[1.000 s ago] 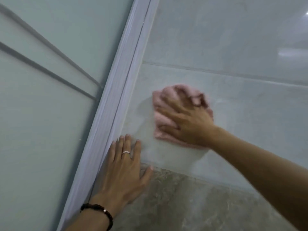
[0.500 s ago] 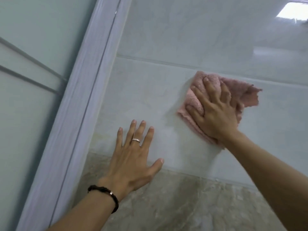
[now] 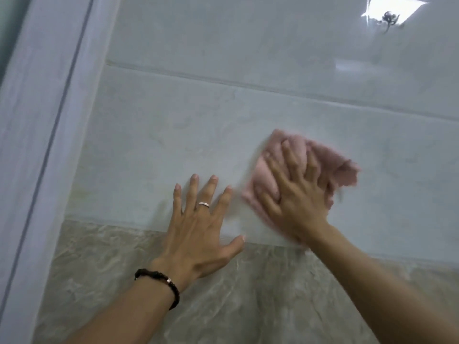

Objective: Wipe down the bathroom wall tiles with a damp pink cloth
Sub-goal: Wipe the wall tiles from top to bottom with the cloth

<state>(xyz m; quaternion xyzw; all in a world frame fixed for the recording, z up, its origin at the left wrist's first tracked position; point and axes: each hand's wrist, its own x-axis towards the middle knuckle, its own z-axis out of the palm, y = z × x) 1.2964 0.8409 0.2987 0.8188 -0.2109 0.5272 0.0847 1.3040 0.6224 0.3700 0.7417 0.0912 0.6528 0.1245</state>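
A crumpled pink cloth (image 3: 296,150) lies flat against the glossy pale wall tiles (image 3: 188,135). My right hand (image 3: 295,194) presses on the cloth with spread, straight fingers; hand and cloth are blurred by motion. My left hand (image 3: 201,227), wearing a ring and a dark wrist bracelet, rests flat on the wall just left of the cloth, fingers spread, straddling the seam between the pale tile and the brown marbled tile (image 3: 248,301) below. Nothing is held in the left hand.
A whitish door frame (image 3: 42,135) runs diagonally down the left edge. A grout line (image 3: 223,81) crosses the wall above the hands. A bright window reflection with a hook (image 3: 387,18) shows at the top right of the tiles.
The right hand has slid the cloth from near the door frame rightward along the pale tile, then down a little. The left hand has shifted right along the wall, away from the frame.
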